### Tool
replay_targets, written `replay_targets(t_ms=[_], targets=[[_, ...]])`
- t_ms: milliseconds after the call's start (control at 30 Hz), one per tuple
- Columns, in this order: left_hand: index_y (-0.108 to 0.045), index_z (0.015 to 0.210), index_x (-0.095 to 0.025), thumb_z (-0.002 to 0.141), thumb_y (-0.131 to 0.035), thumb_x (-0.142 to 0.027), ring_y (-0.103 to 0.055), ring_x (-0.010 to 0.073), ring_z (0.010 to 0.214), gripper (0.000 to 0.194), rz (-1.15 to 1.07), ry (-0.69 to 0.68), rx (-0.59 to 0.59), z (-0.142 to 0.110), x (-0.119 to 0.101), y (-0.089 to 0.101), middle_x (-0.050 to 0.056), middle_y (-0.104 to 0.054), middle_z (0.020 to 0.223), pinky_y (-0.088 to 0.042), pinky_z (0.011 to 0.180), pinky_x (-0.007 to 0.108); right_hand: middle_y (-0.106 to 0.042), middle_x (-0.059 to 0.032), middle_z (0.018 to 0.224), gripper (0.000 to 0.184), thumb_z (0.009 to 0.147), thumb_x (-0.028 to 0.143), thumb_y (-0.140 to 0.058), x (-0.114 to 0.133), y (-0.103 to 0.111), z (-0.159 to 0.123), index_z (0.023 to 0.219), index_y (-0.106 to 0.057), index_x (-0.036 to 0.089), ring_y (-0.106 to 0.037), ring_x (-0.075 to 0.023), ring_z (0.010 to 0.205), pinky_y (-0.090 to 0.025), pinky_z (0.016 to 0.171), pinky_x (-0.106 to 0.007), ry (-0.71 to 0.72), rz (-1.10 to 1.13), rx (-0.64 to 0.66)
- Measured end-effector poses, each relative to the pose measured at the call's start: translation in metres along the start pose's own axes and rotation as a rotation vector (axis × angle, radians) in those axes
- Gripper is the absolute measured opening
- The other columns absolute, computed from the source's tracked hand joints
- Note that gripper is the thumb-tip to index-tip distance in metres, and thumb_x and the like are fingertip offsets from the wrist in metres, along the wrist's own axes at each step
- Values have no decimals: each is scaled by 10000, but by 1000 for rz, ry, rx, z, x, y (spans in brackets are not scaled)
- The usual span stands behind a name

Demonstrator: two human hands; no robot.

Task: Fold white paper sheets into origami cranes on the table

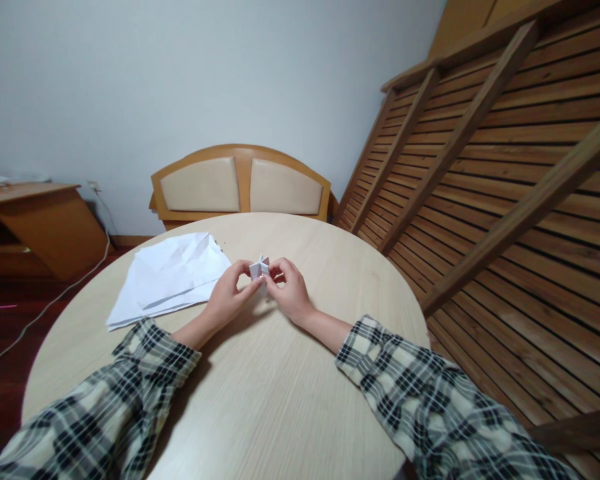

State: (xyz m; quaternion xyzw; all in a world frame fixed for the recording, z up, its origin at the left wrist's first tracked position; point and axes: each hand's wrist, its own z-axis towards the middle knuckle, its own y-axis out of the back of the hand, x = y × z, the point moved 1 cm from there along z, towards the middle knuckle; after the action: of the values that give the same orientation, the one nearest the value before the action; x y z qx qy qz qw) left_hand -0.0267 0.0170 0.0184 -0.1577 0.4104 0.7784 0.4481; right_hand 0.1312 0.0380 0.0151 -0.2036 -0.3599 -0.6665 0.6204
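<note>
A small folded white paper piece [259, 268] with several pointed flaps is held just above the round light-wood table [260, 400], near its middle. My left hand [229, 293] pinches its left side with thumb and fingers closed. My right hand [290, 287] pinches its right side the same way. Both wrists rest on the tabletop, and both arms wear plaid sleeves.
A loose pile of creased white paper sheets [167, 280] lies on the table left of my hands. A wooden chair [240, 183] with padded back stands across the table. A slatted wooden wall [505, 200] runs along the right. A desk [35, 220] and a cable [45, 310] are at left.
</note>
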Motion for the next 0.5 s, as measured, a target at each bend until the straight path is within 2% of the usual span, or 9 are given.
replay_targets(t_ms=[133,267,333,433,500], targets=[[-584,932,-178,914,-528,-332,-583,193,903,165,2,-20,-46,1,2,1,61,-641,927,-449,863,387,-545,-1,902,69,813,170,-590,-1,-2,-2,830,-543,217,-577,-120,780,-530,667,-254,15,20,2],[-581,895,-186,887,-570,-311,-567,212,1044,126,-26,-97,-99,2,3,1,90,-628,1082,-427,947,419,-528,-31,1066,109,813,155,-593,-3,-3,-3,893,-572,226,-578,-123,855,-538,670,-251,12,38,-28],[-570,918,-187,896,-559,-306,-575,207,1064,122,-83,-77,-66,2,3,0,91,-629,1102,-429,959,415,-560,-29,1035,130,810,122,-589,-4,-2,-2,888,-571,224,-573,-140,902,-532,743,-287,53,12,-34],[-574,974,-186,916,-534,-315,-604,192,996,147,-114,6,-4,1,3,-1,70,-654,1021,-444,934,402,-594,-11,909,125,806,116,-602,-6,-1,-1,862,-560,220,-561,-168,923,-494,838,-350,88,-72,-43],[-578,962,-184,907,-549,-329,-606,191,959,157,-92,40,-21,1,3,-1,60,-652,977,-448,915,398,-599,-7,890,117,806,147,-617,-7,0,0,865,-547,219,-562,-174,902,-482,846,-364,71,-88,-61]])
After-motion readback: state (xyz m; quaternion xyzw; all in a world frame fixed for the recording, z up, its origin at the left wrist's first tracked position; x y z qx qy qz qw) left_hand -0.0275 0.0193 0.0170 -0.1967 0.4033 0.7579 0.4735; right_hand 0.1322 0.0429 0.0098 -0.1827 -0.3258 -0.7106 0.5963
